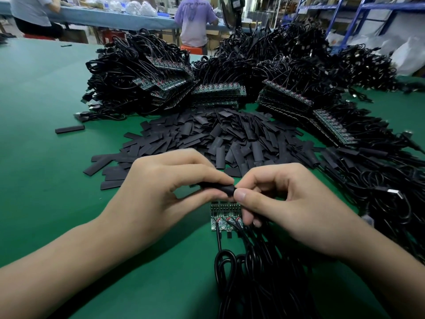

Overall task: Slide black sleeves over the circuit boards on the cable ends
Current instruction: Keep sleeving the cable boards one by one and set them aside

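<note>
My left hand (161,189) pinches a black sleeve (218,188) between thumb and fingers, just above the green table (46,157). My right hand (280,203) pinches the sleeve's right end with thumb and forefinger, its other fingers curled over black cables (253,272). Below the sleeve, a short strip of small green circuit boards (224,216) lies on the table with cables running toward me. What sits inside the sleeve is hidden.
A heap of loose black sleeves (218,137) lies just behind my hands. Behind it stand stacks of board strips with cables (161,77). More cable bundles (379,180) fill the right side. One lone sleeve (70,129) lies at left. People sit at a far table.
</note>
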